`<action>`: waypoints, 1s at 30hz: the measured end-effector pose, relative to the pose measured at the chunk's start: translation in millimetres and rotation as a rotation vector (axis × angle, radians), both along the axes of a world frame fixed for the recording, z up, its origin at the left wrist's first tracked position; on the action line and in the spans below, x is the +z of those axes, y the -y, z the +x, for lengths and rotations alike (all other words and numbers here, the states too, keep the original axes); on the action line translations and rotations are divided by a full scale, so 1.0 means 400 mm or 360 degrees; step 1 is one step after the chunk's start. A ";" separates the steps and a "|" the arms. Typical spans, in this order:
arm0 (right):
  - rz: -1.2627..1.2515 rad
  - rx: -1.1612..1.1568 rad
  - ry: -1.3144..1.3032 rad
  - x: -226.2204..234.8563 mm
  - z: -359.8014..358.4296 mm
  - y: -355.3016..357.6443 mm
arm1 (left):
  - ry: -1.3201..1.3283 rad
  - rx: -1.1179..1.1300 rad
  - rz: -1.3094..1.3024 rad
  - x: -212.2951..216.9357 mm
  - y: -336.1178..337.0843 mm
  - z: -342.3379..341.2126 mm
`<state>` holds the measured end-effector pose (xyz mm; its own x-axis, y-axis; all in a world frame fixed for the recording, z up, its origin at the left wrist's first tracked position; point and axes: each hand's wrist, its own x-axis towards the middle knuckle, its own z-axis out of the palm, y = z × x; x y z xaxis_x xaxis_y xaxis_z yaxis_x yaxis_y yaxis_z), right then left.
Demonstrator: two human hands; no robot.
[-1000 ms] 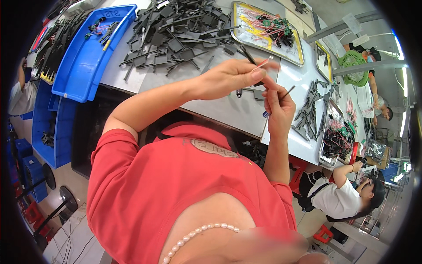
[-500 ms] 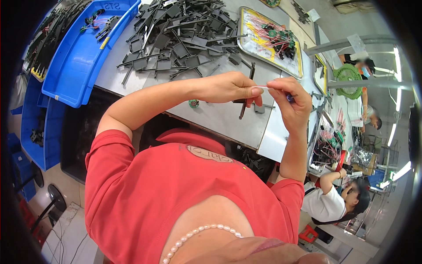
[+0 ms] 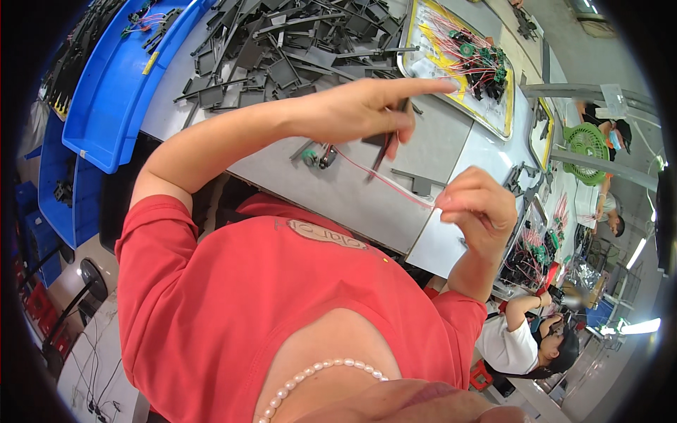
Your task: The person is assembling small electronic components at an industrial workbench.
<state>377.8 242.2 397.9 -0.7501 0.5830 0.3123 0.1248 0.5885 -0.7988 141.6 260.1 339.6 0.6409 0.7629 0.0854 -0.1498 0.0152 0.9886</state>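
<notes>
My left hand (image 3: 356, 113) is above the table with its index finger stretched toward the tray. Its other fingers are curled round a dark, narrow plastic part (image 3: 381, 158), which slants below the palm and is partly hidden. To the right and nearer, my right hand (image 3: 479, 208) pinches the end of a thin red-and-white wire (image 3: 384, 182). That wire runs taut leftward to a small dark, shiny component (image 3: 327, 156), blurred, beside a small round green circuit board (image 3: 309, 156). A flat grey plastic piece (image 3: 422, 185) lies on the table between the hands.
A heap of dark plastic parts (image 3: 282, 67) covers the table's far side. A yellow-edged tray (image 3: 504, 127) holds wired green boards. Blue bins (image 3: 106, 120) stand at left. More wired boards (image 3: 532, 247) lie at right, near a green fan (image 3: 585, 144) and a seated co-worker (image 3: 518, 345).
My hands have separated: the right moved down with the wire end. The left let go of the wire, stretched its index finger and shifted up-left. The wire now spans the gap.
</notes>
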 end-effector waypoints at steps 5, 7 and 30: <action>-0.0101 -0.0378 -0.0427 -0.085 0.034 -0.038 | -0.0210 0.0068 -0.0112 0.040 0.039 0.071; -0.0388 -0.0515 -0.0627 -0.130 0.047 -0.047 | -0.0204 -0.0126 -0.0384 0.031 0.036 0.089; -0.0066 -0.0659 -0.0438 -0.212 0.055 0.008 | -0.0044 -0.0234 -0.0539 -0.030 0.059 0.150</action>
<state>399.9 238.9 313.0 -0.3459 0.8305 0.4366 0.1224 0.5013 -0.8566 201.6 236.3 327.7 0.7441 0.6446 -0.1754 -0.0949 0.3619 0.9274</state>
